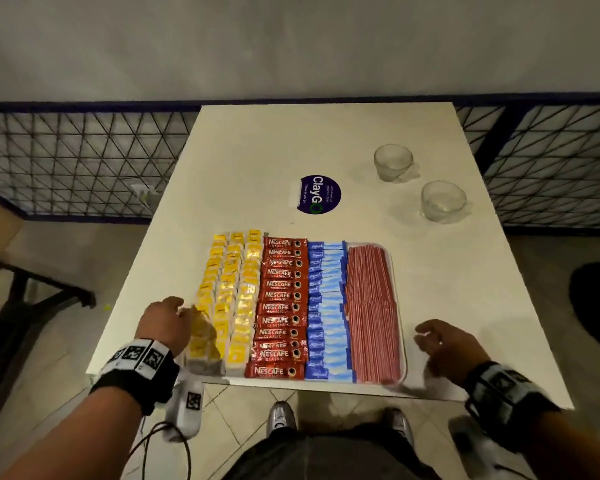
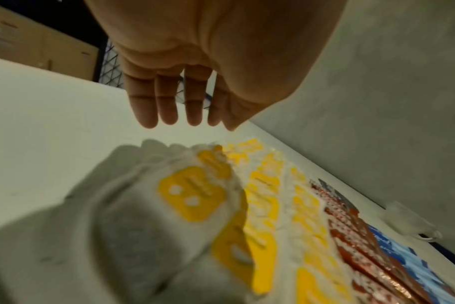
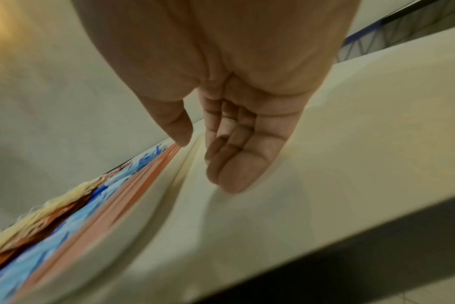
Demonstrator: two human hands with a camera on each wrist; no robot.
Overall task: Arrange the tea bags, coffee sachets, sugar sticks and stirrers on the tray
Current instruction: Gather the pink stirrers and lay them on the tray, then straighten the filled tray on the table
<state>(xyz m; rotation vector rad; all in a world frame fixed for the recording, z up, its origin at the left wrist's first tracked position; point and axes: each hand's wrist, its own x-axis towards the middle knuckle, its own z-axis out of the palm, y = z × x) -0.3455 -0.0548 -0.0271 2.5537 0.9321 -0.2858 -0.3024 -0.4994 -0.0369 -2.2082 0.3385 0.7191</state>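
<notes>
A white tray (image 1: 403, 362) lies at the table's near edge, filled in four columns. From left to right these are yellow tea bags (image 1: 232, 289), red coffee sachets (image 1: 283, 306), blue sugar sticks (image 1: 326, 306) and reddish stirrers (image 1: 371, 306). My left hand (image 1: 184, 311) hovers at the tray's left side over the nearest tea bags (image 2: 192, 193). Its fingers (image 2: 166, 107) are straight and hold nothing. My right hand (image 1: 437, 344) is over the bare table just right of the tray. Its fingers (image 3: 229, 148) are loosely curled and empty, beside the tray rim (image 3: 169, 185).
Two empty glass cups (image 1: 392, 162) (image 1: 442, 200) stand at the far right of the table. A round blue sticker (image 1: 318, 194) sits mid-table. A wire mesh railing (image 1: 84, 161) runs behind, and a dark chair frame (image 1: 32, 299) stands at the left.
</notes>
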